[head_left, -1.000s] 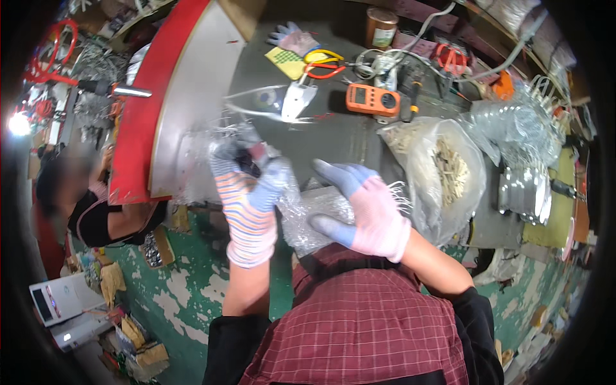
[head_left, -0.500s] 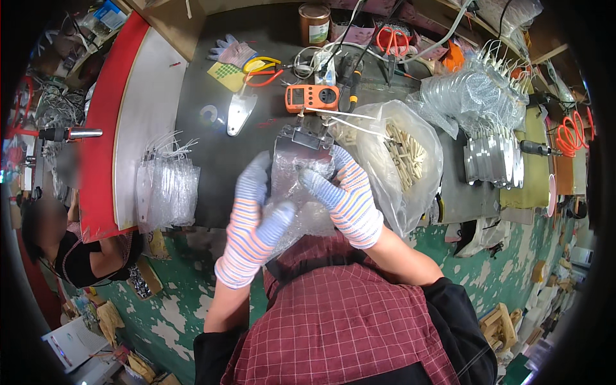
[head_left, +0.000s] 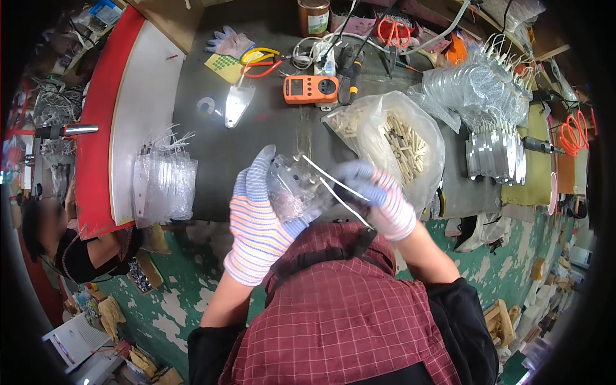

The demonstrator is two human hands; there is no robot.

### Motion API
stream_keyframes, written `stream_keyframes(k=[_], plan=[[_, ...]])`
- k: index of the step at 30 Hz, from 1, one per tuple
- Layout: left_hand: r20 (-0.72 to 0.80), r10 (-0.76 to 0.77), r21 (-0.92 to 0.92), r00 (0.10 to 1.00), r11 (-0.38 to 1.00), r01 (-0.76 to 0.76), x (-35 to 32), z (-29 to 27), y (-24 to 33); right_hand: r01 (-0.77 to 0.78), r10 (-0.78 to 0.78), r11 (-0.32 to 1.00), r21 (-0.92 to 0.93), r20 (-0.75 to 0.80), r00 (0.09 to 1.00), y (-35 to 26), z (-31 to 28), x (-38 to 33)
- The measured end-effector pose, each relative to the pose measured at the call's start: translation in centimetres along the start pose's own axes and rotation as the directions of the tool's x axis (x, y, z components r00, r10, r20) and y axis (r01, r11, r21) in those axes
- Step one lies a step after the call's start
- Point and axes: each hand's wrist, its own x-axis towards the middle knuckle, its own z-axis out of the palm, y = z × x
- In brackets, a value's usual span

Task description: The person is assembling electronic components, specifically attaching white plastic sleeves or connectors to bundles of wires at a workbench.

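Crinkled clear plastic bags with thin white wire leads (head_left: 301,186) are sitting above the counter's (head_left: 256,138) near edge, the striped-gloved left hand (head_left: 260,218) clamping them while the right hand (head_left: 378,196) is pinching the wires. Just beyond, a translucent bag of pale sticks (head_left: 391,138) is bulging beside an orange multimeter (head_left: 311,88).

A dark grey workbench top (head_left: 256,144) carries everything here. On it lies an orange handheld meter (head_left: 311,89), and just to its left a shiny metal plate (head_left: 235,105) beside yellow-handled pliers (head_left: 260,59). A clear plastic bag of pale sticks (head_left: 391,138) sits right of centre. At the left edge rests a stack of clear plastic packets with white wires (head_left: 163,183). A brown tin can (head_left: 314,17) stands at the far edge.
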Motion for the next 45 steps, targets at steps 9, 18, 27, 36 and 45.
stream_keyframes(k=[9,18,27,36,45], plan=[[0.247,0.031,0.669,0.969,0.718,-0.194,-2.1,1.0,-0.3,-0.051,-0.069,0.760,-0.648,-0.159,0.985,1.2,-2.5,-0.4],[0.316,-0.120,0.750,0.941,0.639,-0.170,-2.8,4.0,-3.0,-0.024,-0.431,0.249,-0.968,-0.133,0.893,5.8,-5.5,-0.4],[0.314,-0.169,0.797,0.934,0.581,-0.163,-3.5,3.0,-2.9,0.051,-0.489,0.456,-0.888,-0.203,0.849,5.6,-5.1,-1.0],[0.406,0.049,0.559,0.913,0.777,-0.290,-1.4,2.7,-2.0,-0.004,-0.476,0.537,-0.844,-0.306,0.824,6.1,-4.8,-1.5],[0.292,0.353,0.248,0.889,0.869,-0.427,-0.3,8.5,-3.7,0.037,-0.529,0.422,-0.906,-0.213,0.822,5.8,-5.4,-1.3]])
